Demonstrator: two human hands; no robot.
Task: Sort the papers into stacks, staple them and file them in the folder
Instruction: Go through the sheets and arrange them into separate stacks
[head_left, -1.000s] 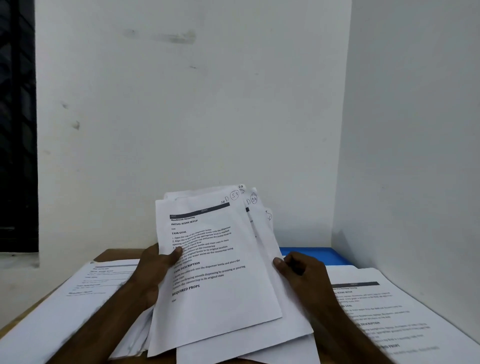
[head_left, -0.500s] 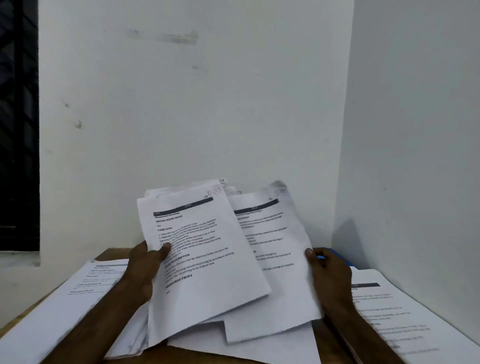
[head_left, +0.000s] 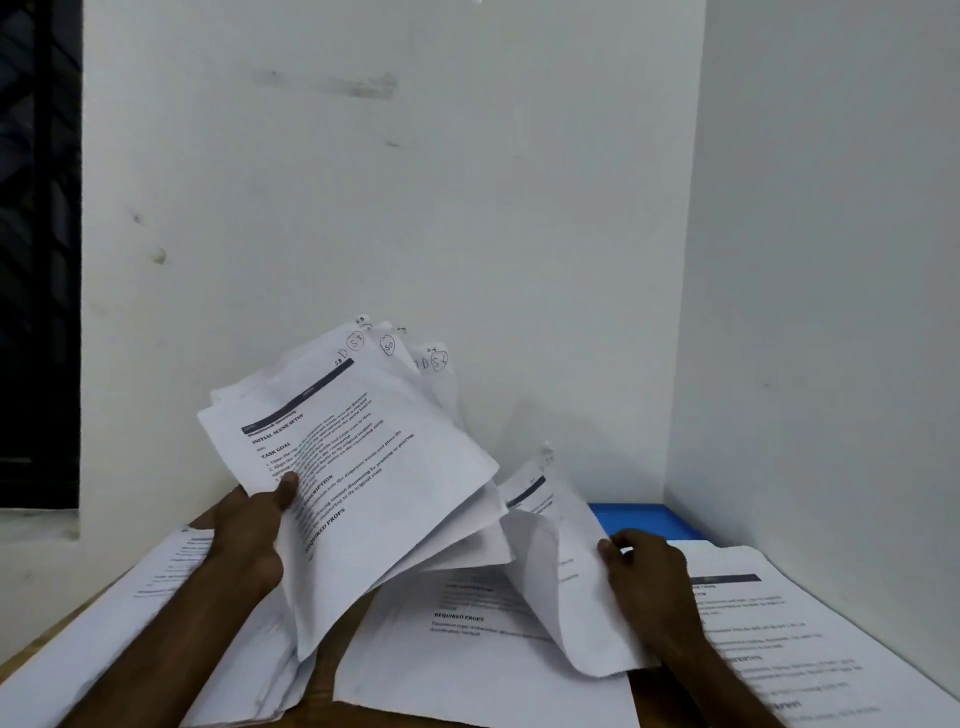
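Observation:
My left hand (head_left: 254, 535) grips a fanned bundle of printed papers (head_left: 363, 467), thumb on the top sheet, held up and tilted to the left above the table. My right hand (head_left: 644, 577) pinches the edge of a single printed sheet (head_left: 561, 571) that curls downward, lower and to the right of the bundle. Under it a printed sheet (head_left: 478, 660) lies flat on the wooden table (head_left: 31, 649). A blue folder (head_left: 644, 519) lies at the back right by the wall corner.
A stack of printed pages (head_left: 810, 639) lies on the right of the table, another paper stack (head_left: 114, 623) on the left. White walls close the back and right sides. A dark window (head_left: 36, 249) is at the far left.
My right hand has drawn one sheet out of the bundle and lowered it to the right. My left hand tilted the rest of the bundle leftward.

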